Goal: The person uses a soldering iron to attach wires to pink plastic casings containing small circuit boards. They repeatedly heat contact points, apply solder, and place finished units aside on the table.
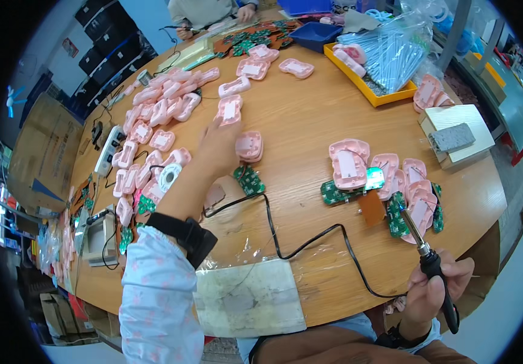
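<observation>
My left hand (pixel 220 144) reaches across the table, its fingers closed at the near edge of a pink plastic shell (pixel 230 110) with a white patch inside. Beside that hand lie stacked pink shells (pixel 249 146) and a green circuit board (pixel 249 180). In my right hand (pixel 440 285) is a soldering iron (pixel 431 265) with a black handle, its tip pointing up and away. That tip is close to a green board (pixel 397 215) and a cluster of pink shells (pixel 419 209). Another pink shell (pixel 349 164) rests on green boards to the left.
A black cord (pixel 273 233) snakes over the table. Piled pink shells (pixel 164 97) and a power strip (pixel 110 150) occupy the left. A worn pale mat (pixel 249 300) lies in front. A yellow tray (pixel 373 97) holds bagged blue sticks. Across the table, another person's hands (pixel 246 12) are at work.
</observation>
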The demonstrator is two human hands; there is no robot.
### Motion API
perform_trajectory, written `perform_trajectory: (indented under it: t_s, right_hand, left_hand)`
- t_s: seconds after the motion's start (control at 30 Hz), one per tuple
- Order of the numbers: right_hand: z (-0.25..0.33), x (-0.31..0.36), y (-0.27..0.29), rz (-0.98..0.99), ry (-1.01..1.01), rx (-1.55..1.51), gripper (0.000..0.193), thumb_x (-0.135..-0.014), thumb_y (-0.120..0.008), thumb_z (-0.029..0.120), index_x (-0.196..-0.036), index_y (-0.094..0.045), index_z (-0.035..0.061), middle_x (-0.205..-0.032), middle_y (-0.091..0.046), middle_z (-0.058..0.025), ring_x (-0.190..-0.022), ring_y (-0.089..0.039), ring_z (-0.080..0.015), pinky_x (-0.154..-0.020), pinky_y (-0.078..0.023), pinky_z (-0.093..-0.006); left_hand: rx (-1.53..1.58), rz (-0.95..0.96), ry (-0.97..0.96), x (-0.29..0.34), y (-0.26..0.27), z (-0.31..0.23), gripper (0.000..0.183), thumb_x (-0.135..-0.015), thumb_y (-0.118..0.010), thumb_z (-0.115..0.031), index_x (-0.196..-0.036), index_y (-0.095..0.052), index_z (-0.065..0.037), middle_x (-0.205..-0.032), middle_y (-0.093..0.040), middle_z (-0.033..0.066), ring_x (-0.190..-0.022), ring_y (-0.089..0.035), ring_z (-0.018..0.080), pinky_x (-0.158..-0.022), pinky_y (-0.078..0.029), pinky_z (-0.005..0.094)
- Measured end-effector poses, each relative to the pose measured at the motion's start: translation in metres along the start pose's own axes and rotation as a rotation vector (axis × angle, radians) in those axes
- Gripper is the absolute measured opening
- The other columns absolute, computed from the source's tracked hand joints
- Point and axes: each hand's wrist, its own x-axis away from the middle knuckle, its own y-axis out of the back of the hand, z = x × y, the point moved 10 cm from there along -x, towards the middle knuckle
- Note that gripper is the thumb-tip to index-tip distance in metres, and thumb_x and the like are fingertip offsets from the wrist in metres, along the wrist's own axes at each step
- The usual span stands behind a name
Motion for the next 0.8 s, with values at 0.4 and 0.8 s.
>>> perform_trajectory:
  t_s: [0.4, 0.8]
  right_hand:
    - [0.002, 0.009, -0.017, 0.125, 0.061, 0.021, 0.03, -0.088, -0.06, 0.024, -0.099, -0.04, 0.0053, -0.062, -0.053, -0.0092, -0.054, -0.048, -0.0122, -0.053, -0.04, -0.0245]
    - [0.006, 0.033, -0.043, 0.218, -0.01, -0.01, 0.026, -0.085, -0.06, 0.017, -0.099, -0.041, 0.0052, -0.068, -0.049, -0.0104, -0.055, -0.049, -0.0137, -0.05, -0.04, -0.0241]
  left_hand:
    - [0.537, 0.05, -0.107, 0.22, 0.063, -0.152, 0.058, -0.066, -0.08, -0.018, -0.117, -0.055, -0.003, -0.099, -0.055, 0.014, -0.086, -0.054, 0.0324, -0.074, -0.044, 0.0423]
    - [0.47, -0.252, 0.211, 0.173, 0.018, -0.089, 0.022, -0.077, -0.071, -0.011, -0.095, -0.065, 0.0, -0.088, -0.06, 0.0147, -0.088, -0.057, 0.0307, -0.077, -0.045, 0.0386]
